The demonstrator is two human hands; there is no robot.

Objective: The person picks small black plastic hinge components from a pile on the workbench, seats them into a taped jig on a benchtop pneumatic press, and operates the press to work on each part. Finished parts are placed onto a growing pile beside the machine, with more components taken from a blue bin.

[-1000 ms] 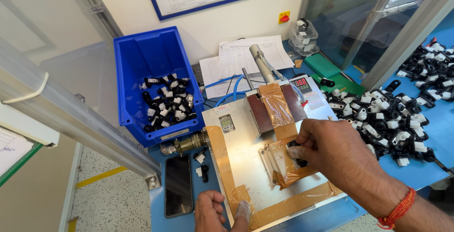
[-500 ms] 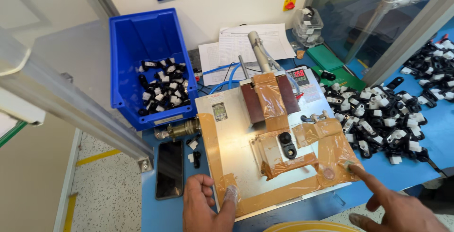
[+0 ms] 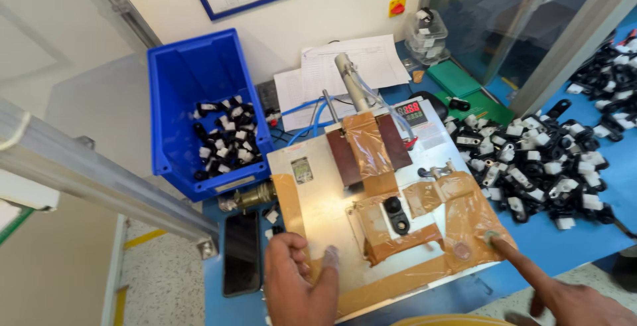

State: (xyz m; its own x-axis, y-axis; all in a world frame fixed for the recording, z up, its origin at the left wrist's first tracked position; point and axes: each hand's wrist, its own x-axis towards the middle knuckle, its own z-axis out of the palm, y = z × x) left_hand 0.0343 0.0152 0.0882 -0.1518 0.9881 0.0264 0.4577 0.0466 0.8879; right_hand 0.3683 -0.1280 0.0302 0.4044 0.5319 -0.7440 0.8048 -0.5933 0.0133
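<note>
- The right hand (image 3: 577, 299) reaches in from 5 o'clock, index finger stretched out with its tip on a small round button (image 3: 492, 237) at the taped corner of the metal fixture plate (image 3: 325, 200); the other fingers seem curled under, holding nothing.
- The left hand (image 3: 298, 283) rests at 7 o'clock on the plate's near edge, fingers loosely bent, one on a second button, gripping nothing.
- A black part (image 3: 397, 214) sits in the taped nest between the hands.
- At 10 o'clock a blue bin (image 3: 179, 80) holds black-and-white parts; a loose pile (image 3: 531, 166) lies at 3 o'clock.
- A dark phone (image 3: 241, 253) lies just left of the plate.
</note>
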